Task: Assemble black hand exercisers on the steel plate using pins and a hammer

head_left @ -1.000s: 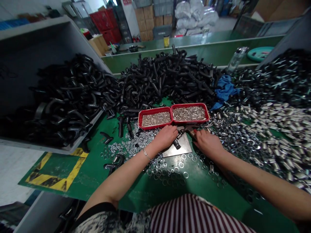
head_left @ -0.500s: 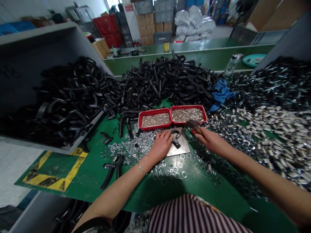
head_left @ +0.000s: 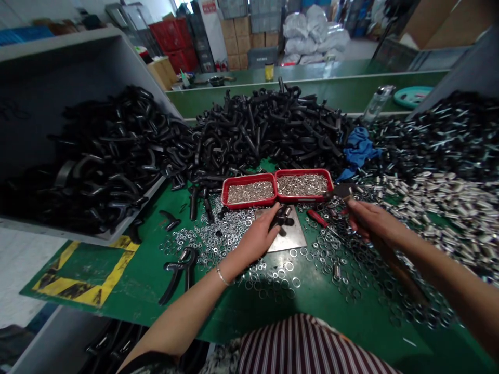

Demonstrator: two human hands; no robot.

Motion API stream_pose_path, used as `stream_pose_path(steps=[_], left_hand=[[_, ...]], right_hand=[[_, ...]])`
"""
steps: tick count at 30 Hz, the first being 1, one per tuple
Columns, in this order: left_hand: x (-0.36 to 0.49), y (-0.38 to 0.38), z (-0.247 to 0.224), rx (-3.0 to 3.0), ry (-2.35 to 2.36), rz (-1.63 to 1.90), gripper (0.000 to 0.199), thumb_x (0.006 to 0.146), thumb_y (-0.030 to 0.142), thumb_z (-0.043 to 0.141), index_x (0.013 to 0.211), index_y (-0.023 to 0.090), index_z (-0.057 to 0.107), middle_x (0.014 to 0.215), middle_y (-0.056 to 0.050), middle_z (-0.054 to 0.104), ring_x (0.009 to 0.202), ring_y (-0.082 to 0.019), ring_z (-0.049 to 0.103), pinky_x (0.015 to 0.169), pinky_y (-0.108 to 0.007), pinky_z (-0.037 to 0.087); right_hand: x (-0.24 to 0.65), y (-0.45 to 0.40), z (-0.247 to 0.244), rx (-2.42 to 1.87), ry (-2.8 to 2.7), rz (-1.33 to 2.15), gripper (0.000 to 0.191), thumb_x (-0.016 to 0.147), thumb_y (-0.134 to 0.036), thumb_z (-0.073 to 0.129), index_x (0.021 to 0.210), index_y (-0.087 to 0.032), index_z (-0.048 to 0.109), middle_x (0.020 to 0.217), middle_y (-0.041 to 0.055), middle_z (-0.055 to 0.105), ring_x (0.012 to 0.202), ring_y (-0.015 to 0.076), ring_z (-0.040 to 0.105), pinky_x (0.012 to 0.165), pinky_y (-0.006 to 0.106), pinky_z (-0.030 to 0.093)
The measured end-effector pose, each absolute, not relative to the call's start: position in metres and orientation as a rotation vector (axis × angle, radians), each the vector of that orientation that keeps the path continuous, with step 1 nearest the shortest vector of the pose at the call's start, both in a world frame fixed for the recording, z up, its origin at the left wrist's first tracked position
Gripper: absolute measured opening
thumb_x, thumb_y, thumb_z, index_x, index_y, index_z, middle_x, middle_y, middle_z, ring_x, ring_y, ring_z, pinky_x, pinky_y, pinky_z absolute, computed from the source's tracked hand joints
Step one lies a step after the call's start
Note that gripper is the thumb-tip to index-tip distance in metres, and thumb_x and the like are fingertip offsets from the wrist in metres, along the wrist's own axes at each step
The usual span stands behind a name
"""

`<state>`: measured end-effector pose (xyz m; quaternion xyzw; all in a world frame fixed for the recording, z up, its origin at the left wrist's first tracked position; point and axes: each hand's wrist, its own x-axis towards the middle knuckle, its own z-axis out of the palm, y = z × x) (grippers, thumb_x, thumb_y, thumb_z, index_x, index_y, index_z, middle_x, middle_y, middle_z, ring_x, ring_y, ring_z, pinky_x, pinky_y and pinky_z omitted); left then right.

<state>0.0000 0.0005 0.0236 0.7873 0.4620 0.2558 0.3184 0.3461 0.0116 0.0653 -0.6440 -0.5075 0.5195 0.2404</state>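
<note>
My left hand (head_left: 255, 239) rests at the edge of a steel plate (head_left: 290, 241), its fingertips pinching a black U-shaped part (head_left: 281, 217) lying on the plate. My right hand (head_left: 370, 221) is raised to the right of the plate and grips a dark-headed tool, probably pliers (head_left: 341, 190). Its jaws point toward a pair of red trays (head_left: 249, 205) holding small silver pieces. A red-handled tool (head_left: 316, 218) lies on the green mat (head_left: 312, 306) between the plate and my right hand, among loose steel washers (head_left: 312, 254).
Heaps of black U-shaped parts (head_left: 265, 130) rise behind the trays and fill a grey bin (head_left: 128, 57) at the left. Silver sleeves (head_left: 440, 202) cover the right side, near a blue cloth (head_left: 358, 148) and a plastic bottle (head_left: 376, 104). Black assembled handles (head_left: 179, 272) lie at the left.
My right hand has moved right and up, carrying the tool away from the plate. My left fingers have moved onto the black part, which now sits tilted.
</note>
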Motion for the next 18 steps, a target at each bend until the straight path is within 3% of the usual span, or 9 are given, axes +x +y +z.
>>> stream_pose_path(steps=[2,5,8,10,13,18], left_hand=[[-0.001,0.003,0.023,1.770,1.239,0.759,0.071,0.099,0.032,0.047,0.160,0.025,0.013,0.136,-0.014,0.061,0.127,-0.028,0.057,0.111,-0.052,0.042],[-0.004,0.003,0.009,1.736,1.474,0.704,0.070,0.093,0.036,0.056,0.154,0.017,0.028,0.147,-0.019,0.050,0.140,-0.033,0.043,0.118,-0.055,0.032],[-0.008,-0.002,-0.004,1.961,1.603,0.615,0.066,0.090,0.036,0.061,0.148,0.014,0.038,0.156,-0.020,0.037,0.147,-0.034,0.031,0.121,-0.054,0.026],[-0.011,-0.003,-0.005,2.082,1.559,0.608,0.062,0.093,0.038,0.058,0.148,0.017,0.038,0.153,-0.017,0.040,0.144,-0.031,0.036,0.120,-0.054,0.029],[-0.014,0.005,0.004,2.215,1.418,0.592,0.054,0.097,0.040,0.053,0.147,0.024,0.041,0.151,-0.012,0.046,0.140,-0.028,0.041,0.118,-0.052,0.032],[-0.010,0.019,0.016,2.324,1.285,0.493,0.046,0.089,0.034,0.064,0.133,0.021,0.056,0.132,-0.010,0.056,0.126,-0.027,0.049,0.112,-0.045,0.040]], right_hand=[[0.380,0.021,0.067,-1.936,-1.453,1.234,0.049,0.093,-0.068,0.043,0.093,-0.022,0.059,0.061,0.0042,0.058,0.042,0.0143,0.043,0.042,0.031,0.038],[0.407,0.035,0.065,-2.079,-1.809,0.485,0.044,0.094,-0.062,0.047,0.080,-0.022,0.059,0.070,0.0133,0.061,0.065,0.0266,0.058,0.061,0.042,0.044],[0.383,0.038,0.052,-1.838,-2.175,-0.074,0.038,0.101,-0.049,0.041,0.090,-0.019,0.063,0.091,0.0196,0.065,0.093,0.0342,0.061,0.081,0.047,0.043],[0.348,0.035,0.039,-1.744,-2.400,0.007,0.037,0.102,-0.044,0.040,0.093,-0.018,0.064,0.094,0.0176,0.067,0.092,0.0313,0.062,0.082,0.044,0.045],[0.300,0.029,0.021,-1.848,-2.536,0.088,0.036,0.099,-0.048,0.047,0.091,-0.016,0.062,0.093,0.0165,0.069,0.087,0.0290,0.064,0.071,0.036,0.046],[0.291,0.031,0.027,-1.922,-2.559,0.074,0.031,0.101,-0.043,0.042,0.096,-0.017,0.059,0.097,0.0154,0.072,0.077,0.0258,0.068,0.057,0.029,0.039]])
